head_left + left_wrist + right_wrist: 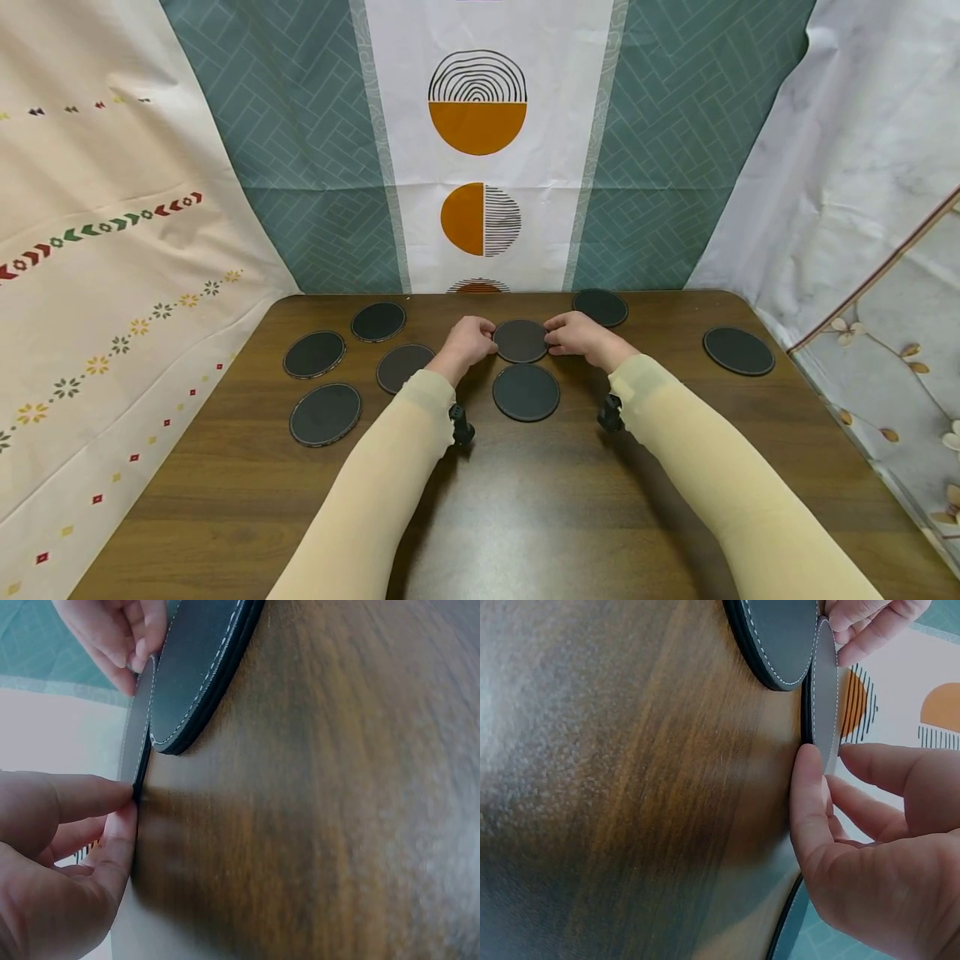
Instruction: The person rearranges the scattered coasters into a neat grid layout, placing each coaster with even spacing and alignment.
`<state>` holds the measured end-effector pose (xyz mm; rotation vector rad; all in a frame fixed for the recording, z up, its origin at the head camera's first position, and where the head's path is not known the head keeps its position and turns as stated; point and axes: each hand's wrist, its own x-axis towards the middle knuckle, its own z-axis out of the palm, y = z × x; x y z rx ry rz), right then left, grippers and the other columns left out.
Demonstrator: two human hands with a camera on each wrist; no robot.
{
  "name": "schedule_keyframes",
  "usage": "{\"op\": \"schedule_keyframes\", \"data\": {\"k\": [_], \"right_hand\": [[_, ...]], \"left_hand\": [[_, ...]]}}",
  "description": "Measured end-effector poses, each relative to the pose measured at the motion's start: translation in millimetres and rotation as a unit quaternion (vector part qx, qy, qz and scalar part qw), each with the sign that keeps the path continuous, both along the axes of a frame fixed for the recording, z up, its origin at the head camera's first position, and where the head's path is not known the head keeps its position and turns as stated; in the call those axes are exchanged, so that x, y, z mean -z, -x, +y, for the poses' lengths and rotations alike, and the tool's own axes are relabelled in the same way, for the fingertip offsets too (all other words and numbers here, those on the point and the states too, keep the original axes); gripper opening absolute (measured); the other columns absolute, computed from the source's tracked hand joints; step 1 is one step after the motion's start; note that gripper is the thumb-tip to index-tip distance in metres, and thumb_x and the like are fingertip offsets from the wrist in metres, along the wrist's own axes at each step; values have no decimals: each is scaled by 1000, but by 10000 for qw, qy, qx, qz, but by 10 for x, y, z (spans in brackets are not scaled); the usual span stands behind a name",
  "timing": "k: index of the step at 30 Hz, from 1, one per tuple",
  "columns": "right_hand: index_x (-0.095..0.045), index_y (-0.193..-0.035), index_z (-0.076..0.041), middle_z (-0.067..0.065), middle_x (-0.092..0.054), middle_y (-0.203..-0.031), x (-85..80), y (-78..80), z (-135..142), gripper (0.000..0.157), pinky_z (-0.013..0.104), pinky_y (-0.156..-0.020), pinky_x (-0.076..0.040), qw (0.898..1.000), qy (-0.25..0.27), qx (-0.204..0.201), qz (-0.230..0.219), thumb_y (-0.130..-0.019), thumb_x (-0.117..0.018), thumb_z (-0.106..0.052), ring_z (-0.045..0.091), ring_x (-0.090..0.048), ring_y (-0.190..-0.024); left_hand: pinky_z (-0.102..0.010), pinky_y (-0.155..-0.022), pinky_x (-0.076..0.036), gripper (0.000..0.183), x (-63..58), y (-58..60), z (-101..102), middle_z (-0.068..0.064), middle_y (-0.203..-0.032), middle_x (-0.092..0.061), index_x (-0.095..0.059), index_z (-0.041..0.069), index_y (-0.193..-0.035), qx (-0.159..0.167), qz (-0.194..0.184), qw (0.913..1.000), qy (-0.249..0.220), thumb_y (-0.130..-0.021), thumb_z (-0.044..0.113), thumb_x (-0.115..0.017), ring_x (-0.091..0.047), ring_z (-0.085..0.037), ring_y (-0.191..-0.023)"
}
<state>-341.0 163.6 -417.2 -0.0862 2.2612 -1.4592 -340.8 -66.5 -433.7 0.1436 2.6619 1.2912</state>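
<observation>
In the head view, a round dark coaster (521, 341) lies on the wooden table between my two hands. My left hand (467, 342) pinches its left edge, while my right hand (581, 335) grips the right edge with thumb and fingers. The left wrist view shows the left hand (60, 855) with thumb and index finger at the rim. White stitching runs round this coaster (825, 697) in the right wrist view, where the right hand (877, 840) holds the edge. A second stitched coaster (526, 392) sits just in front, almost touching.
Several more dark coasters lie about the table (525, 517): a group at the left, including one (405, 368) near my left forearm. Another coaster (600, 307) is behind my right hand, and one (738, 350) lies far right. Patterned cloths (300, 150) hang round the table.
</observation>
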Motion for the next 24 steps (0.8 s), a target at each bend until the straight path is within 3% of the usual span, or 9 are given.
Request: {"op": "schedule_keyframes", "data": {"k": [12,18,21,24], "right_hand": [[-31,-154,7,25,-30,-157,30,26,34,53,40,-101,-49,9996,199,13,-174,-105,-49,-3,36,-43,-139],[-31,-153,7,28,-33,-154,-4,-4,71,53,42,-100,-50,9996,190,-27,-204,-105,-49,-5,39,-42,-139],[-31,-153,8,29,-35,-153,-38,-29,100,52,42,-99,-50,9997,119,-67,-204,-105,-49,-6,41,-42,-137],[-31,-153,8,28,-34,-153,-103,-61,140,53,43,-99,-50,9997,23,-134,-190,-105,-49,-5,42,-42,-137]], "left_hand": [[-37,-91,-49,45,5,17,-21,-14,-124,-61,-60,0,-137,29,-172,9997,-188,-93,4,-68,-55,-25,-105],[-37,-84,-50,43,-36,8,-28,-14,-119,-64,-60,-1,-137,72,-56,9998,-165,-95,7,-67,-59,-23,-96],[-37,-83,-51,42,-78,12,-12,-14,-115,-66,-61,-1,-136,84,34,10000,39,-96,10,-67,-62,-24,-94],[-38,-89,-52,41,-133,28,17,-12,-118,-67,-62,1,-135,67,344,9976,599,-97,15,-67,-63,-24,-101]]}}
